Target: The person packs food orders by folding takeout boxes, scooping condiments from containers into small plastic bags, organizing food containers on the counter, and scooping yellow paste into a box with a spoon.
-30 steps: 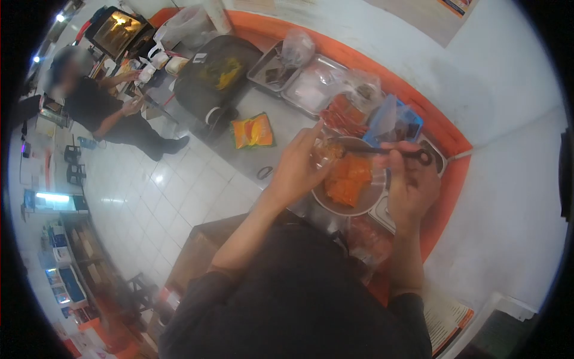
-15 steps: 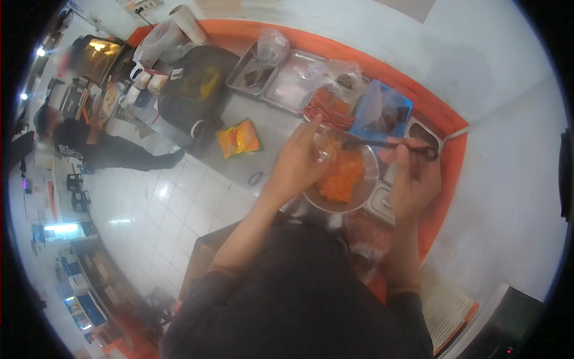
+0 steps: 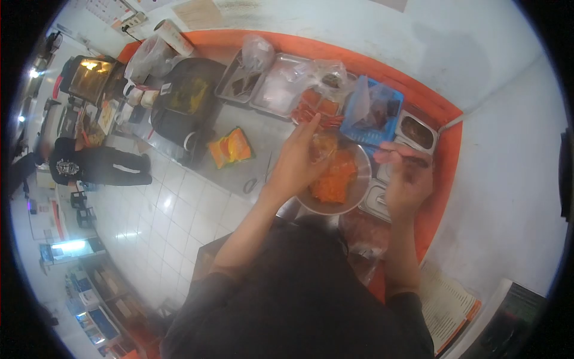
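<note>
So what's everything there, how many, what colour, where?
metal bowl: 1, silver, centre
food: 1 heap, orange, in bowl
packet: 1, yellow-orange, on counter
scissors: 1 pair, dark, left of bowl
metal trays: at least 2, silver, beyond packet
plastic basket: 1, blue, beyond bowl
lidded pan: at least 1, silver, right of bowl
bulky item: 1, black, left of packet
oven: 1, dark, upper left
co-worker: at least 1, dark clothes, left
utensil: 1, dark, right of bowl
left hand: 1, bare, bowl's left edge
right hand: 1, bare, holding utensil

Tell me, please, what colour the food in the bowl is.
The food in the bowl is orange, seen best in the head view.
</note>
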The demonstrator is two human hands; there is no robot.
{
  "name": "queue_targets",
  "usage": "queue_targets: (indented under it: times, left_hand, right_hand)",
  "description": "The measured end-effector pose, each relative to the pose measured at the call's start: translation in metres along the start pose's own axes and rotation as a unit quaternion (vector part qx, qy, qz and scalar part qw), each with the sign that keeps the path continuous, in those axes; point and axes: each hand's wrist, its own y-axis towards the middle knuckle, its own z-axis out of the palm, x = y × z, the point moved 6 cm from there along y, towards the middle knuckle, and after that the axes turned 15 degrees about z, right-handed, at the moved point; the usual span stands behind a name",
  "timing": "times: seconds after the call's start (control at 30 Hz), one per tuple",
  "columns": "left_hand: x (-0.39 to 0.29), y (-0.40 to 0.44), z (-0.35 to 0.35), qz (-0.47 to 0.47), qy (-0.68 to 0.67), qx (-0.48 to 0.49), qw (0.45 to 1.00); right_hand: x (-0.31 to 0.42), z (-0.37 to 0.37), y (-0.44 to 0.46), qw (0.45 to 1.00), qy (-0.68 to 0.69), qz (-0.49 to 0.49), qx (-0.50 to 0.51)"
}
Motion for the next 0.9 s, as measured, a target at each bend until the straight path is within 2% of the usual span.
queue_targets:
  times: [0.3, 0.63, 0.9]
  left_hand:
    - [-0.002, 0.010, 0.008, 0.003, 0.011, 0.004, 1.000]
    - [-0.005, 0.017, 0.024, -0.002, 0.002, 0.025, 1.000]
    - [-0.004, 0.026, 0.040, 0.013, 0.029, 0.052, 0.998]
  right_hand:
    - [-0.010, -0.020, 0.003, 0.995, 0.010, 0.037, -0.096]
    - [-0.022, -0.038, 0.000, 0.991, 0.034, 0.046, -0.123]
    - [-0.036, -0.062, -0.003, 0.974, 0.052, 0.086, -0.202]
